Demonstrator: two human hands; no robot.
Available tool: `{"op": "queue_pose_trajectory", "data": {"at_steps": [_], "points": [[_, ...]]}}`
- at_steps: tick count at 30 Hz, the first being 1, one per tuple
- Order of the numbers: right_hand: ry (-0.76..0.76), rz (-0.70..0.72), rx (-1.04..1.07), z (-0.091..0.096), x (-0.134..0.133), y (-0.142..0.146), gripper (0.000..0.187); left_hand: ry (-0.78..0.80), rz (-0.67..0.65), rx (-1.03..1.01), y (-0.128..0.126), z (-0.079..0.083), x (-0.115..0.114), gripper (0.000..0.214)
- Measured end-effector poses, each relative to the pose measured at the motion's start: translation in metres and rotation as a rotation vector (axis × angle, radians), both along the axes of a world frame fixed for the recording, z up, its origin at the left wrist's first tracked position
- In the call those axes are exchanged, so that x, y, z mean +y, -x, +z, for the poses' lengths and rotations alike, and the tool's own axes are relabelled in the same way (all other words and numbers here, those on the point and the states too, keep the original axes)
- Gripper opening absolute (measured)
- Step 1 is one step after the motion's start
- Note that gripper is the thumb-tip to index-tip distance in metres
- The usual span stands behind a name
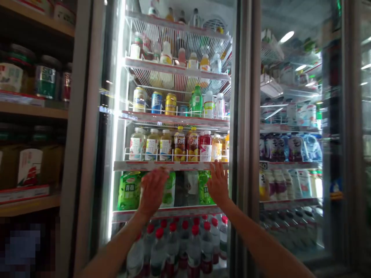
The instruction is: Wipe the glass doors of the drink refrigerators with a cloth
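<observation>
I face an open drinks cooler with wire shelves. My left hand [152,191] reaches in, fingers stretched out, in front of a green-labelled bottle [129,191] and a dark gap on the shelf. My right hand [218,183] is also spread open, its fingertips at the shelf edge strip [171,166] and over another green bottle [203,189]. Neither hand holds anything. Above them stands a row of juice bottles [165,144]. Below are several red-capped water bottles [185,241].
Cans and bottles [171,103] fill the higher shelves. A closed glass door [292,154] to the right shows pouches and cartons behind reflections. Wooden shelves with jars [46,77] stand at the left. The cooler frame [245,135] separates the two sections.
</observation>
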State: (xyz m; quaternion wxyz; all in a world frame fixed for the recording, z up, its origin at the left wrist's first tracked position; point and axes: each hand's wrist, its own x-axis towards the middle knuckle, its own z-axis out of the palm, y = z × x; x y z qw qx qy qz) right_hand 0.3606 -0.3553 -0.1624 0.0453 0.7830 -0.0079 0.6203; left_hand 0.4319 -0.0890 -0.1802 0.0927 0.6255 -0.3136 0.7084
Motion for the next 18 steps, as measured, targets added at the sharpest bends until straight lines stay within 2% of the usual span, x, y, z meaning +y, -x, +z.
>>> {"op": "queue_pose_trajectory", "data": {"at_steps": [1, 2, 3, 4, 9, 11, 13, 16, 18], "points": [[-0.003, -0.001, -0.009, -0.001, 0.001, 0.0, 0.062, -0.183, -0.004, 0.0, 0.002, -0.004, -0.011, 0.058], [0.002, 0.0, -0.013, -0.001, 0.0, 0.0, 0.062, -0.296, 0.0, 0.006, 0.002, -0.007, -0.017, 0.058], [0.014, 0.004, -0.012, -0.002, -0.001, 0.001, 0.062, -0.341, 0.01, 0.015, 0.001, -0.008, -0.016, 0.057], [0.029, 0.01, -0.007, -0.003, -0.003, 0.002, 0.062, -0.308, 0.023, 0.027, -0.002, -0.007, -0.009, 0.056], [0.035, 0.028, 0.025, -0.009, -0.005, 0.004, 0.061, 0.38, 0.067, 0.06, -0.017, 0.007, 0.069, 0.058], [-0.01, 0.026, 0.03, -0.011, 0.0, 0.002, 0.061, 0.528, 0.051, 0.066, -0.015, 0.007, 0.077, 0.059], [-0.048, 0.027, 0.027, -0.014, 0.004, -0.001, 0.062, 0.47, 0.034, 0.081, -0.009, 0.001, 0.063, 0.058], [-0.054, 0.029, 0.009, -0.018, 0.005, -0.004, 0.064, 0.18, 0.017, 0.111, -0.002, -0.012, 0.032, 0.053], [-0.023, 0.036, -0.006, -0.02, 0.003, -0.004, 0.064, 0.023, 0.006, 0.1, -0.002, -0.016, 0.029, 0.052]]}}
